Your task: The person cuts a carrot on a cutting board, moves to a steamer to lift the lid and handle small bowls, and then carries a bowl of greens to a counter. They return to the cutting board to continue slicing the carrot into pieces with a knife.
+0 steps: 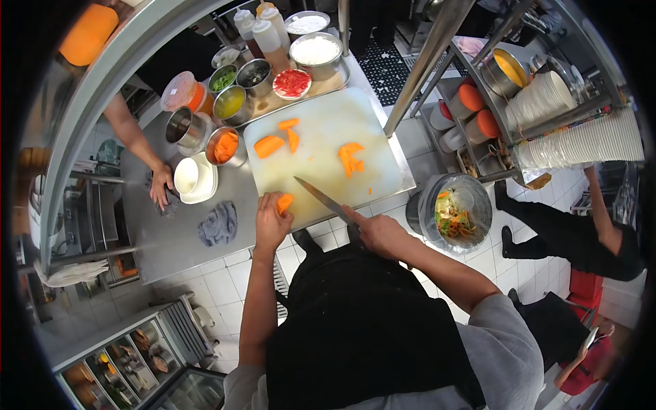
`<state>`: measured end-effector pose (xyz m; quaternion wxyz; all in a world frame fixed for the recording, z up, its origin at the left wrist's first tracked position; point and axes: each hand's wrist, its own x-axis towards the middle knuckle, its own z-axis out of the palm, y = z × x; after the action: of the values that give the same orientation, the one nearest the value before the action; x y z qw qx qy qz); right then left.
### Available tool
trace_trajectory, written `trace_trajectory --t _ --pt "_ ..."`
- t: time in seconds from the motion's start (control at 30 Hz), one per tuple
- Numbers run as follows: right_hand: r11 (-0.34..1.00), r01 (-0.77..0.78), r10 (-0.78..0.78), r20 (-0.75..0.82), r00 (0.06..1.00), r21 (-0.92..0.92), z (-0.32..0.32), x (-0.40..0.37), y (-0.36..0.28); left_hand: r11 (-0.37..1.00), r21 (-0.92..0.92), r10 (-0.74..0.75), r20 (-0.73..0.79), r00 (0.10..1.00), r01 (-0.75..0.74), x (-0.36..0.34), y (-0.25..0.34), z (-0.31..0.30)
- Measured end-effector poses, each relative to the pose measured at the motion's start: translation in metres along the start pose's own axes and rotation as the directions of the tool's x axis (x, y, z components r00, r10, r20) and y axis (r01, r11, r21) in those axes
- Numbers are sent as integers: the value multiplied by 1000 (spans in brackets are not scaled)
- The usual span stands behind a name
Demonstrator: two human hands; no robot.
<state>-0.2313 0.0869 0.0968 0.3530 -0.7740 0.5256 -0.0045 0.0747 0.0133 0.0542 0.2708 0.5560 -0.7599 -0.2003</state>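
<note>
My left hand (271,222) is closed on an orange carrot piece (285,203) at the near left edge of the white cutting board (318,147). In my right hand (383,234) is the handle of a kitchen knife (322,196). Its blade points left and away over the board's near edge, apart from the carrot in my left hand. Farther back on the board lie a thick carrot chunk (268,146) and two smaller pieces. A cluster of cut carrot pieces (351,159) rests on the right half.
Left of the board stand a metal bowl of carrot pieces (225,146), white bowls (196,178) and a grey cloth (218,224). Behind are squeeze bottles (267,35) and ingredient bowls. A lined bin (454,212) with scraps stands right. Another person's hand (161,186) touches the counter.
</note>
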Motion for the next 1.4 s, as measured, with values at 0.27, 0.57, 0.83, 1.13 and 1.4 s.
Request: trace_trajectory --t 0.27,0.57,0.83,1.13,1.4 --pt "762 -137 34 172 985 633 -13 0 -10 1000 -3 25 79 997 -24 0 1 -5" --pt "756 -115 0 176 984 644 -1 4 -5 998 57 25 116 993 -32 5 6 -7" --pt "878 -39 -31 138 990 476 1 4 -5 993 102 40 120 992 -52 6 7 -6" --pt "977 84 -84 -8 996 197 30 7 -10 991 116 51 124 991 -66 6 7 -5" --pt "982 89 -80 -61 995 164 37 8 -13 993 102 52 122 991 -65 5 7 -4"
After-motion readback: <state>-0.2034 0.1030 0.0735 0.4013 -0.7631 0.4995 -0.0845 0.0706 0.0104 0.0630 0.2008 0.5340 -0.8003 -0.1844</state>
